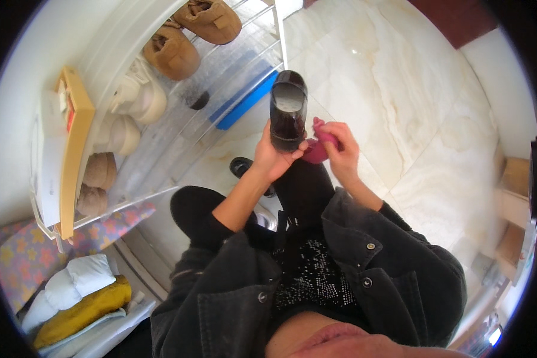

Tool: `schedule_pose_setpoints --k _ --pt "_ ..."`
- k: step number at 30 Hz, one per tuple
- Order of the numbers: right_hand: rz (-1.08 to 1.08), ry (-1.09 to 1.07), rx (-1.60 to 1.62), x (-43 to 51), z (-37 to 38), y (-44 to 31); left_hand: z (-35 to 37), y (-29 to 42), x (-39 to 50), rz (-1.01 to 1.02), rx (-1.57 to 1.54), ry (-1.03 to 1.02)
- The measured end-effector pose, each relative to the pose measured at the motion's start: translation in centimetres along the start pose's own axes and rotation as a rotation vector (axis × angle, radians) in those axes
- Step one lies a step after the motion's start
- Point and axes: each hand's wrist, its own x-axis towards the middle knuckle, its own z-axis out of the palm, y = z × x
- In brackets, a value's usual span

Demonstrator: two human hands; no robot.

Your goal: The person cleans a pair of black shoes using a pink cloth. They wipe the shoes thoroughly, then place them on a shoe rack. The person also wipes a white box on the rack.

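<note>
A glossy black shoe (pixel 289 112) with a pale insole is held by my left hand (pixel 275 154), toe pointing away from me. Just to its right, my right hand (pixel 342 147) grips a crumpled dark pink cloth (pixel 317 151), part of which hangs beside the heel of the shoe. Whether the cloth touches the shoe is hard to tell. Below my left wrist, another black shoe (pixel 240 167) is on the floor near my legs, partly covered by my forearm.
At the left, a white wire shoe rack (pixel 280 49) carries brown shoes (pixel 172 53), white shoes (pixel 141 94) and a blue flat item (pixel 246 105). A yellow-edged box (pixel 78 134) stands on it. Folded padded fabrics (pixel 85 308) lie lower left. Boxes (pixel 514 179) stand at the right edge.
</note>
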Motion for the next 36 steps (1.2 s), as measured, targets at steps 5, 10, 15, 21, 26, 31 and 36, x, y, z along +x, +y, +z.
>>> schedule_pose_setpoints --k 5,10,15,21,26,31,36 --pt "-0.147 -0.088 -0.046 0.0 -0.2 0.9 0.6 -0.7 -0.5 -0.038 -0.085 0.045" --pt "0.173 0.145 0.059 4.6 -0.4 4.2 0.6 -0.4 -0.9 -0.126 -0.136 -0.248" --pt "0.203 0.173 0.116 7.1 -0.7 4.2 -0.1 -1.1 -1.1 -0.154 -0.155 -0.272" --pt "-0.085 -0.082 0.208 2.4 2.5 0.6 -0.1 -0.3 -0.8 0.015 -0.026 -0.114" --pt "0.254 0.022 0.175 2.9 2.3 0.0 0.9 -0.6 -0.9 0.047 0.044 -0.184" --pt "-0.173 -0.166 0.114 1.2 2.6 -2.0 0.9 -0.1 -0.8 0.153 0.041 0.045" --pt "-0.178 -0.526 0.14 0.8 1.7 -3.6 0.1 0.3 0.0 0.291 0.087 0.209"
